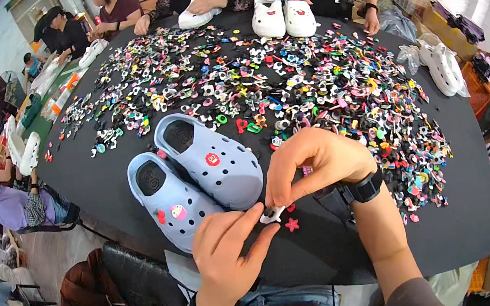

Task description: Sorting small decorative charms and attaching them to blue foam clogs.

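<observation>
A small white-and-black shoe charm (273, 215) is pinched between the fingertips of my left hand (226, 253) and my right hand (319, 163). My fingers cover part of it. Just to the left lie two light blue clogs, toes toward me. The farther clog (230, 178) carries a red round charm (212, 160). On the nearer clog (171, 194) sit a cupcake charm (178, 211) and a red cherry charm (160, 216). Beside my fingertips a pinkish-red star charm (292, 225) rests on the table, with another small red piece near it.
A wide heap of colourful shoe charms (336, 79) spreads over the black table (453, 235). White clogs (268, 18) stand at the far edge, where people work, one person's hand on a white clog (196, 18). A black chair (143, 280) with a brown garment is at lower left.
</observation>
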`<state>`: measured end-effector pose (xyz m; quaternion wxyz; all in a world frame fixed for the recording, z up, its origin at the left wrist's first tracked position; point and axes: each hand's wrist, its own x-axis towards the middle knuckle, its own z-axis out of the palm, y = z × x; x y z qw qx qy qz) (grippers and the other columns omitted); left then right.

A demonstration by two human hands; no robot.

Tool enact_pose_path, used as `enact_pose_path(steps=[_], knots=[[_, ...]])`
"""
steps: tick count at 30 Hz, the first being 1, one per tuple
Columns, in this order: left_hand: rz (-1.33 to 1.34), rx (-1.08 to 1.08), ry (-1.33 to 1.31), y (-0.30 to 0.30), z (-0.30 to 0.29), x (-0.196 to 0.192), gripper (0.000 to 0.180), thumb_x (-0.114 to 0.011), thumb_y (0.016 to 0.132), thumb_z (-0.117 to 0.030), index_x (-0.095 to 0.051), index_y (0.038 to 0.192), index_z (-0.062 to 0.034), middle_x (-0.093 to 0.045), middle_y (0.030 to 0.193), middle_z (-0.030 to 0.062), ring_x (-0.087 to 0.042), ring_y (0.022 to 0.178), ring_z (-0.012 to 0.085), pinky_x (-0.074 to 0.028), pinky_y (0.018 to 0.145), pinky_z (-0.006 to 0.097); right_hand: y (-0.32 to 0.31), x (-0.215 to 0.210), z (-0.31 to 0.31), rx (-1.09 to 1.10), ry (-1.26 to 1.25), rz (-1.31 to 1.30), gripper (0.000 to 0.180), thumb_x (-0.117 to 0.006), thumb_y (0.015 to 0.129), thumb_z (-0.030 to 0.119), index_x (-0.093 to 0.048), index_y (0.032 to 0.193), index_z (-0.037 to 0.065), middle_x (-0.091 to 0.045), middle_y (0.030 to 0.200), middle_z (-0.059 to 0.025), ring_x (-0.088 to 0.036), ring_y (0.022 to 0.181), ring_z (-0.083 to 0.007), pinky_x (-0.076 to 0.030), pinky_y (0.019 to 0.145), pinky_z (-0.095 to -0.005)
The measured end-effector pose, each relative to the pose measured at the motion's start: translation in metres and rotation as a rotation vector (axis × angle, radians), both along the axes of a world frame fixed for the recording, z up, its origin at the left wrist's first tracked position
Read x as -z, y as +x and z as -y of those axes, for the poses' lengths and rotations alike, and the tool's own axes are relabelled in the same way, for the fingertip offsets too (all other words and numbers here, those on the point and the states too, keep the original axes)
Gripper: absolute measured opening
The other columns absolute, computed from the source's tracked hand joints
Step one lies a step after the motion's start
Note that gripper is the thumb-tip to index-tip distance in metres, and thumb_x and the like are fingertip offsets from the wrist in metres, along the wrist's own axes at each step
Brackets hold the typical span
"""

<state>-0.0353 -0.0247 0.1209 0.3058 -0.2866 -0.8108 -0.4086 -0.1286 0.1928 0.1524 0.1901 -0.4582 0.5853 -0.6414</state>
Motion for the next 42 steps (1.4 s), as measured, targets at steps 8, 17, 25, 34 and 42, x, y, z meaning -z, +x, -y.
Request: enact_pose_path(steps=[8, 17, 25, 34, 42], knots=[[-0.121, -0.057, -0.045, 0.000, 0.005, 0.009, 0.031, -0.080, 0.064, 0.002, -0.074, 0.093, -0.0040, -0.063, 0.085, 0.0042, -0.057, 0.072, 0.0212, -0.044, 0.065, 0.033, -0.003, -0.002, 0.007, -0.037, 0.059, -0.161, 0.006, -0.072, 0.080, -0.004, -0.071, 0.082, 0.002, -0.071, 0.090, -0.0110, -0.070, 0.091, -0.0255, -0.054, 0.081, -0.0346], [-0.005, 0.083, 0.112, -0.002, 0.001, 0.016, 0.029, -0.075, 0.064, 0.012, -0.067, 0.090, 0.0006, -0.061, 0.082, 0.0092, -0.056, 0.070, 0.0222, -0.044, 0.064, 0.032, -0.007, -0.012, -0.043, 0.543, 0.319, -0.185, 0.014, -0.074, 0.083, 0.006, -0.071, 0.097, 0.004, -0.070, 0.096, -0.0045, -0.066, 0.089, -0.0151, -0.053, 0.077, -0.0292], [0.743, 0.467, 0.855, 0.002, -0.007, 0.039, 0.019, -0.059, 0.074, 0.014, -0.053, 0.086, 0.0001, -0.058, 0.079, 0.0097, -0.051, 0.072, 0.0130, -0.041, 0.066, 0.025, -0.052, 0.057, -0.127, 1.237, 0.531, -0.313, 0.015, -0.067, 0.085, 0.005, -0.071, 0.099, 0.004, -0.073, 0.091, -0.0070, -0.069, 0.080, -0.0170, -0.054, 0.075, -0.0300], [0.991, 0.476, 1.019, -0.003, -0.021, 0.050, 0.010, -0.060, 0.087, 0.006, -0.055, 0.092, -0.0011, -0.059, 0.082, 0.0053, -0.050, 0.067, 0.0093, -0.039, 0.061, 0.024, -0.067, 0.082, -0.100, 1.093, 0.771, -0.190, 0.020, -0.076, 0.077, 0.023, -0.076, 0.094, 0.012, -0.073, 0.084, -0.0071, -0.069, 0.077, -0.0210, -0.054, 0.072, -0.0332], [0.966, 0.451, 1.037, -0.003, -0.017, 0.050, 0.012, -0.060, 0.087, 0.005, -0.056, 0.096, -0.0004, -0.059, 0.082, 0.0050, -0.050, 0.067, 0.0089, -0.039, 0.061, 0.023, -0.046, 0.033, -0.082, 0.735, 0.162, 0.200, 0.012, -0.066, 0.093, 0.007, -0.065, 0.102, 0.001, -0.069, 0.088, -0.0029, -0.069, 0.079, -0.0120, -0.053, 0.070, -0.0246]])
